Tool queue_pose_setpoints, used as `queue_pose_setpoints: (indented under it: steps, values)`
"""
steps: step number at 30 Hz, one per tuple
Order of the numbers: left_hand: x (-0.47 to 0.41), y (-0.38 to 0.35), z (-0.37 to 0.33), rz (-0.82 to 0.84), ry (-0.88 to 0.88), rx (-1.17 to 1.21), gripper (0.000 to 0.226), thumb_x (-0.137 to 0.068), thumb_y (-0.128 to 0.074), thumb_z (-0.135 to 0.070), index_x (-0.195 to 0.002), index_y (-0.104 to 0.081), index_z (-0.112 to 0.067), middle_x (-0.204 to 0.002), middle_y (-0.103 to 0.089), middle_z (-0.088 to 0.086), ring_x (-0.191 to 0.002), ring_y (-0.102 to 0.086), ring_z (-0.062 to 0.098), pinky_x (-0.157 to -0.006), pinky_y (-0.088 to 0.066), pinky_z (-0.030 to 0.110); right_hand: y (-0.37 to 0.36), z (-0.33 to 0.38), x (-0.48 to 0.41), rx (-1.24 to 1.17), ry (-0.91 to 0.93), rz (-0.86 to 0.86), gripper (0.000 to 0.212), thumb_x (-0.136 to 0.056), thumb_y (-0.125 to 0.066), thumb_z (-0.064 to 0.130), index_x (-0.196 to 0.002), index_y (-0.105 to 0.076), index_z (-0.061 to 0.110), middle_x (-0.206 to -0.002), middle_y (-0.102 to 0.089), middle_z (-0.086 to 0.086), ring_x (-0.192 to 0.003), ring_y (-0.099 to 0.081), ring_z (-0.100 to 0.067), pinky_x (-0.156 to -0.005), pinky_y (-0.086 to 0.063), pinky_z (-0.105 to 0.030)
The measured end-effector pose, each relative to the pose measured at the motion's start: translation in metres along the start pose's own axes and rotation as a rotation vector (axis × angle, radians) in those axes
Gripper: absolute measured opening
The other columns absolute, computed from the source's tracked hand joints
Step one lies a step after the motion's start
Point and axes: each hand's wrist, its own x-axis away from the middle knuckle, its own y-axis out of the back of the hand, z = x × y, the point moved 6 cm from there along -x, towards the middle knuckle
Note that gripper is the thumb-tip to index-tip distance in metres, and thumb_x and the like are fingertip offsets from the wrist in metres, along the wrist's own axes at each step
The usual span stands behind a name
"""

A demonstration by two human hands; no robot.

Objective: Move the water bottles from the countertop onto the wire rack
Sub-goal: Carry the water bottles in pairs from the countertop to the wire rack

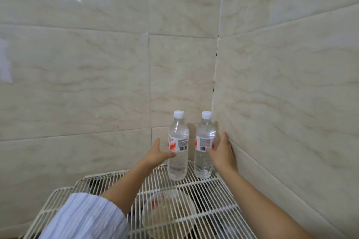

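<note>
Two clear water bottles with white caps and red-and-white labels stand upright at the back corner of the white wire rack (213,196). My left hand (158,153) is beside the left bottle (177,141); its fingers are straight with a gap to the bottle, and its thumb lies across the bottle's front. My right hand (223,153) is to the right of the right bottle (205,137). Its fingers run straight along the side wall and its thumb tip touches the label.
Tiled walls close in behind and on the right, meeting at a corner (215,75) just behind the bottles. Through the rack I see a clear glass dish (169,211) and dark items underneath. The rack's front and left parts are bare wire.
</note>
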Motion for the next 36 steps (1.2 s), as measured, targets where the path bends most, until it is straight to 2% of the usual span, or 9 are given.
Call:
queue_pose_setpoints:
  steps: [3, 5, 9, 14, 19, 23, 27, 29, 36]
  values:
    - [0.017, 0.022, 0.010, -0.067, 0.030, -0.078, 0.083, -0.081, -0.066, -0.020, -0.146, -0.014, -0.013, -0.150, -0.029, 0.016, -0.130, -0.039, 0.026, -0.103, -0.039, 0.037, -0.001, 0.016, 0.033, 0.164, 0.162, -0.076, 0.070, -0.082, -0.062, 0.014, -0.141, -0.025, 0.016, -0.141, -0.038, -0.012, -0.126, -0.039, -0.028, -0.097, -0.038, -0.033]
    - [0.032, 0.037, 0.015, -0.105, 0.051, -0.105, 0.074, -0.084, -0.063, -0.021, -0.144, -0.021, -0.013, -0.145, -0.036, 0.020, -0.120, -0.047, 0.028, -0.094, -0.043, 0.033, -0.010, 0.033, 0.050, 0.147, 0.250, -0.028, 0.065, -0.083, -0.061, 0.014, -0.140, -0.029, 0.016, -0.145, -0.032, -0.010, -0.130, -0.034, -0.026, -0.100, -0.036, -0.032]
    - [0.074, 0.076, 0.035, -0.170, 0.069, -0.150, 0.061, -0.086, -0.060, -0.024, -0.139, -0.031, -0.014, -0.139, -0.042, 0.018, -0.115, -0.053, 0.028, -0.084, -0.042, 0.028, -0.040, 0.084, 0.085, 0.081, 0.466, 0.060, 0.052, -0.083, -0.058, 0.012, -0.131, -0.041, 0.012, -0.134, -0.041, -0.010, -0.125, -0.038, -0.026, -0.101, -0.034, -0.031]
    - [0.162, 0.171, 0.080, -0.422, 0.118, -0.123, 0.046, -0.087, -0.057, -0.014, -0.130, -0.045, -0.004, -0.119, -0.055, 0.019, -0.091, -0.051, 0.019, -0.075, -0.041, 0.030, -0.103, 0.146, 0.156, -0.006, 0.701, 0.268, 0.051, -0.079, -0.059, 0.005, -0.128, -0.046, 0.005, -0.128, -0.047, -0.017, -0.124, -0.040, -0.032, -0.106, -0.032, -0.037]
    - [0.293, 0.269, 0.132, -0.694, 0.240, -0.100, 0.038, -0.088, -0.055, -0.014, -0.125, -0.049, -0.005, -0.122, -0.057, 0.019, -0.095, -0.053, 0.023, -0.079, -0.041, 0.030, -0.148, 0.191, 0.237, -0.050, 0.769, 0.436, 0.052, -0.081, -0.057, 0.009, -0.131, -0.043, 0.007, -0.131, -0.044, -0.014, -0.127, -0.036, -0.029, -0.106, -0.028, -0.032]
    - [0.402, 0.317, 0.160, -0.878, 0.285, -0.061, 0.032, -0.088, -0.055, -0.014, -0.119, -0.053, -0.005, -0.109, -0.061, 0.017, -0.087, -0.053, 0.021, -0.069, -0.042, 0.031, -0.170, 0.229, 0.311, -0.052, 0.844, 0.511, 0.054, -0.078, -0.058, 0.007, -0.130, -0.044, 0.006, -0.127, -0.046, -0.017, -0.123, -0.039, -0.032, -0.105, -0.029, -0.034]
    - [0.518, 0.350, 0.186, -1.025, 0.316, -0.016, 0.025, -0.084, -0.057, -0.014, -0.109, -0.058, -0.010, -0.101, -0.064, 0.012, -0.084, -0.055, 0.020, -0.075, -0.044, 0.034, -0.182, 0.262, 0.397, -0.053, 0.863, 0.575, 0.055, -0.081, -0.057, 0.010, -0.133, -0.041, 0.010, -0.128, -0.045, -0.016, -0.120, -0.039, -0.032, -0.102, -0.031, -0.035]
    - [0.570, 0.362, 0.196, -1.075, 0.339, -0.017, 0.014, -0.084, -0.057, -0.014, -0.098, -0.059, -0.015, -0.094, -0.063, 0.008, -0.078, -0.054, 0.018, -0.069, -0.043, 0.032, -0.186, 0.270, 0.435, -0.067, 0.863, 0.595, 0.055, -0.081, -0.057, 0.011, -0.133, -0.041, 0.011, -0.129, -0.045, -0.015, -0.120, -0.039, -0.032, -0.101, -0.032, -0.035]
    - [0.813, 0.396, 0.233, -1.325, 0.454, -0.034, 0.028, -0.088, -0.053, -0.007, -0.114, -0.055, 0.003, -0.097, -0.055, 0.014, -0.086, -0.051, 0.023, -0.073, -0.038, 0.030, -0.188, 0.303, 0.643, -0.063, 1.015, 0.764, 0.054, -0.081, -0.059, 0.017, -0.132, -0.042, 0.014, -0.128, -0.047, -0.013, -0.118, -0.041, -0.032, -0.098, -0.036, -0.039]
